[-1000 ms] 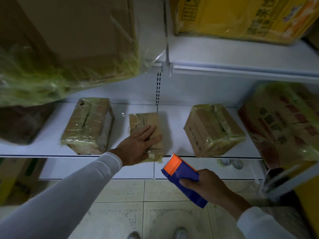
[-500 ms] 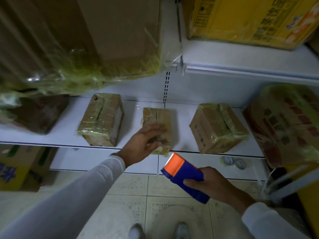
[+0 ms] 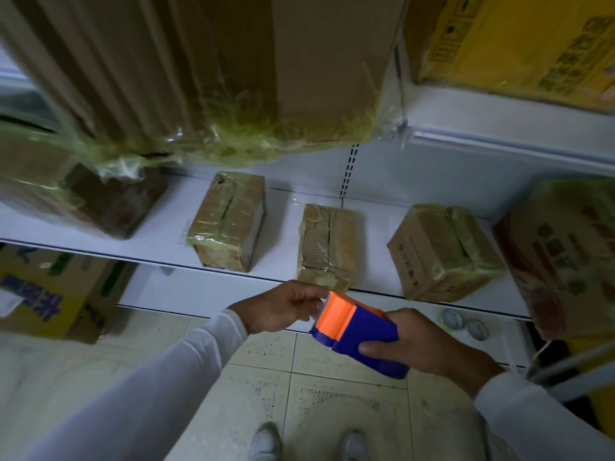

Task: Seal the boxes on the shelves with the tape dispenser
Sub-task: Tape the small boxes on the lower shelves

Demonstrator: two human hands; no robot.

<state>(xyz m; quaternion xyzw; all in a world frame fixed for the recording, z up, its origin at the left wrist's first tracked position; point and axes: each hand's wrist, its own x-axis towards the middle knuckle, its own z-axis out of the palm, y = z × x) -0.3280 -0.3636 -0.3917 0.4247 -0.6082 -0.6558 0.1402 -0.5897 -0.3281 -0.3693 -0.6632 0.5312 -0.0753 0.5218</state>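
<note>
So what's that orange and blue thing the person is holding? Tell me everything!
The tape dispenser looks like plastic: a blue body with an orange front end. The right hand grips the blue part, and the left hand pinches at the orange tip. It is held tilted in the air, in front of the shelf, touching no box.

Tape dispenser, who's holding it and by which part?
The right hand grips the tape dispenser round its blue body. The left hand has its fingertips at the orange front end, seemingly pinching the tape there, though the tape itself is too faint to tell.

White shelf (image 3: 159, 251), 3 small boxes (image 3: 327, 242)
</note>
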